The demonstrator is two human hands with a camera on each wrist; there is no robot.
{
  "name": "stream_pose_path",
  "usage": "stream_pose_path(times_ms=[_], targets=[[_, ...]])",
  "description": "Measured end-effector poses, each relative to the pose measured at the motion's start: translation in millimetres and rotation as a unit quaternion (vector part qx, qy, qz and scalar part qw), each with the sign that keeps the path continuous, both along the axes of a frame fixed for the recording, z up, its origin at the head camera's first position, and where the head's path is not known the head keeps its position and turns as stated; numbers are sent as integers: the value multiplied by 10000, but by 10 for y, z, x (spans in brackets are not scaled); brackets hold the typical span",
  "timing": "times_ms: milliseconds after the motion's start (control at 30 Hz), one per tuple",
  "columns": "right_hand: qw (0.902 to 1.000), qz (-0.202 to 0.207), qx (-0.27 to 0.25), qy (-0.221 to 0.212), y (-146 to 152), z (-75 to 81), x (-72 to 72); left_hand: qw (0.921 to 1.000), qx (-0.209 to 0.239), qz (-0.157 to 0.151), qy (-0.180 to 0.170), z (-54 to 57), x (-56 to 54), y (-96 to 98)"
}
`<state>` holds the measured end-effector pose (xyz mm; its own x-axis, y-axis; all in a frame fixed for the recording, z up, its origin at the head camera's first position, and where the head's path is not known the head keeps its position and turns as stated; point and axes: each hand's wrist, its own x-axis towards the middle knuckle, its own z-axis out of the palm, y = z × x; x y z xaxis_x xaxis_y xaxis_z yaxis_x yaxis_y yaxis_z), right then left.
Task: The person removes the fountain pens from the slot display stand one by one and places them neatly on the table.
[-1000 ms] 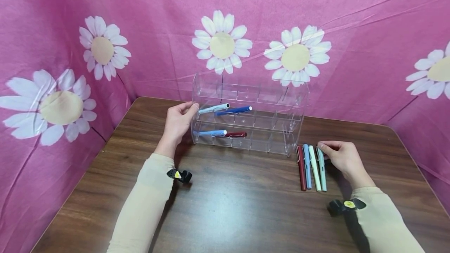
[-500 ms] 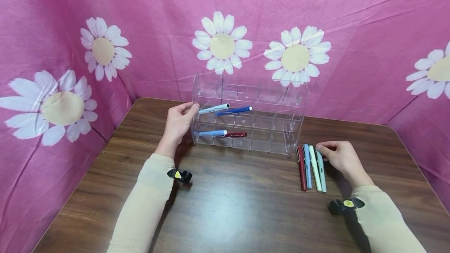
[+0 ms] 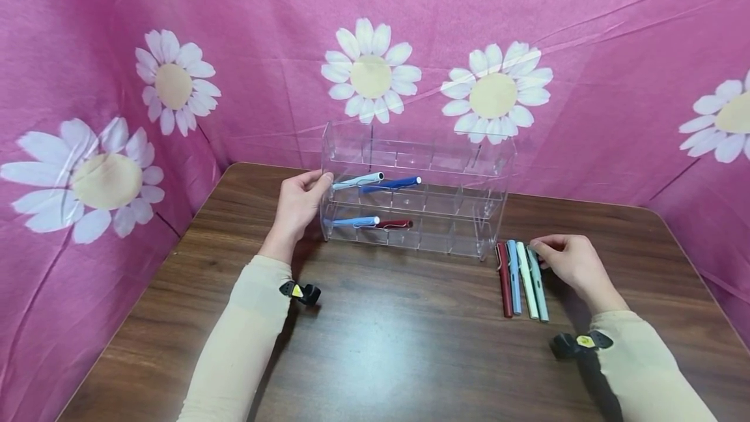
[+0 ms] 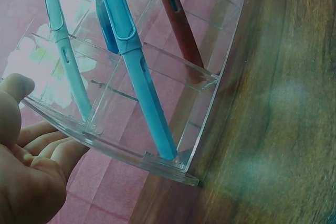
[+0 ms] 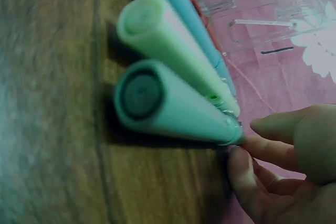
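My left hand [image 3: 297,207] grips the left side panel of a clear acrylic rack [image 3: 433,204], thumb in front and fingers behind. In the rack's left columns lie a pale blue pen [image 3: 359,180] and a dark blue pen [image 3: 391,185], above a light blue pen [image 4: 142,87] and a dark red pen [image 4: 178,27]. Right of the rack, my right hand [image 3: 574,269] pinches the far, cap end of a teal-green pen [image 5: 173,106] lying on the table. Beside it lie a pale green pen [image 5: 176,48], a blue pen [image 3: 514,277] and a dark red pen [image 3: 504,280].
The rack stands on a brown wood-grain table [image 3: 375,344], near its back edge. A pink cloth [image 3: 263,51] with white daisies hangs behind and to the sides. Each wrist carries a small black camera, such as the left wrist camera [image 3: 301,292].
The teal-green pen's near end has swung slightly right, away from the pale green pen, with my right hand at its cap. My left hand stays on the rack.
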<state>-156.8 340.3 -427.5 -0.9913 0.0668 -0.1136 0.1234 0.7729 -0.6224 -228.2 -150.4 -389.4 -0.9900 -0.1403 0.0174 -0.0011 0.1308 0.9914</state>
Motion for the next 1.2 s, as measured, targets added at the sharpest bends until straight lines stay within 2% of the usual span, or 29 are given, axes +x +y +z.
stream_pose_path(times_ms=[267,500,700,833,1200], targets=[[9957,-231,-760,485,50,-37,108,10000,-9,0,9,-10,-10,-5],[9887,-261,-1180,885,26,27,169,10000,13,34,42,-7,-17,-10],[9784,-286,-1658,1200,-6,72,195,10000,6,33,20,-9,-10,-2],[9700,-149,-1995,1379,-60,110,195,10000,-13,47,39,-13,-13,-3],[9603,155,-2039,1899,-322,245,219,10000,-10,26,16,-10,-6,-4]])
